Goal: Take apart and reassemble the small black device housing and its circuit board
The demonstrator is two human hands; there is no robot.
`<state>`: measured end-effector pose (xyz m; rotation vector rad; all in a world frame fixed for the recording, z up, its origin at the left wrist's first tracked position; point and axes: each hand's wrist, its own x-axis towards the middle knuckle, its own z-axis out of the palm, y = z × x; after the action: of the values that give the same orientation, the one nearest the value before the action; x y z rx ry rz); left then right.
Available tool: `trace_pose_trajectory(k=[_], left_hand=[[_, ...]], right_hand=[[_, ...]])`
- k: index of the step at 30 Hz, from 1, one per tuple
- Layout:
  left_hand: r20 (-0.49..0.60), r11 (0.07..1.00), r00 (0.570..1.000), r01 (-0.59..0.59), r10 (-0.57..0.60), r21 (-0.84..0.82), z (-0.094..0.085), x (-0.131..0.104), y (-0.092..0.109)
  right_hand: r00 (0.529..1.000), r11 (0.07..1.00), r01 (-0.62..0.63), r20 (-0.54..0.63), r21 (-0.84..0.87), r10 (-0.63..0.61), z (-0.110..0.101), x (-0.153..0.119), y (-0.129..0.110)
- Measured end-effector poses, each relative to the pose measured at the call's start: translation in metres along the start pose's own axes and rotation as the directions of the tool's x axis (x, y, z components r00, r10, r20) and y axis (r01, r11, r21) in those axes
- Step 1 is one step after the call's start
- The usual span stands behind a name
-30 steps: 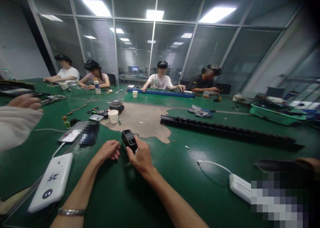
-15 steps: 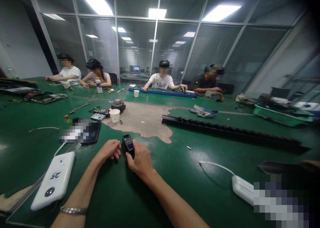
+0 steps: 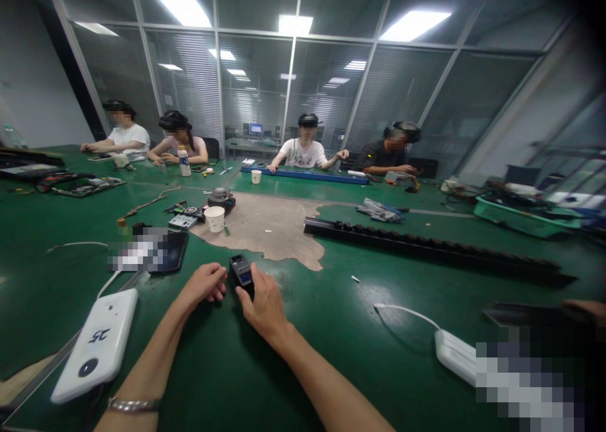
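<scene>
A small black device [image 3: 241,270] with a little bluish screen stands on the green table [image 3: 331,331] in front of me. My right hand [image 3: 263,298] grips it from the right, thumb on the near side and fingers along the far side. Just left of the device is my left hand [image 3: 209,283], its fingers curled inward; whether anything is inside them is hidden. A metal bracelet [image 3: 135,405] circles my left wrist. Beyond the device lies a bare tan patch [image 3: 265,223] of the tabletop.
A white power bank [image 3: 97,343] lies at left, near a dark tablet [image 3: 175,252]. A paper cup [image 3: 214,219] stands beside small electronic parts. To the right are a long black bar [image 3: 426,249], gloves [image 3: 379,210] and a green basket [image 3: 525,217]. Several people sit across the table.
The view has shifted slightly. Across the table, the middle person's hand has lifted from the blue bar. My hands keep their places around the device.
</scene>
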<state>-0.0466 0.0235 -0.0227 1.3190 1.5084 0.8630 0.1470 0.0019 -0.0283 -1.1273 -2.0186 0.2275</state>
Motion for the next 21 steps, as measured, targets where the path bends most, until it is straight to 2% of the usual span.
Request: trace_pose_trajectory(k=[5, 9, 12, 16, 21], left_hand=[[-0.089, 0.998, 0.995, -0.031, 0.035, 0.053, -0.003, 0.005, -0.004], [-0.084, 0.998, 0.996, -0.027, 0.031, 0.05, 0.0, 0.005, -0.003], [-0.086, 0.999, 0.996, -0.02, 0.023, 0.034, 0.002, 0.004, -0.001], [-0.082, 0.999, 0.996, -0.021, 0.023, 0.025, 0.002, 0.004, -0.001], [-0.066, 0.999, 0.997, -0.032, 0.033, 0.023, 0.001, 0.006, -0.004]], right_hand=[[0.998, 0.996, -0.018, -0.065, 0.093, 0.025, -0.01, 0.01, -0.006], [0.981, 0.988, -0.056, -0.174, 0.141, 0.081, -0.023, 0.021, -0.006], [0.967, 0.985, -0.105, -0.219, 0.134, 0.133, -0.029, 0.026, 0.004], [0.942, 0.969, -0.235, -0.226, 0.079, 0.247, -0.03, 0.025, 0.026], [0.937, 0.961, -0.274, -0.221, 0.018, 0.271, -0.029, 0.017, 0.042]])
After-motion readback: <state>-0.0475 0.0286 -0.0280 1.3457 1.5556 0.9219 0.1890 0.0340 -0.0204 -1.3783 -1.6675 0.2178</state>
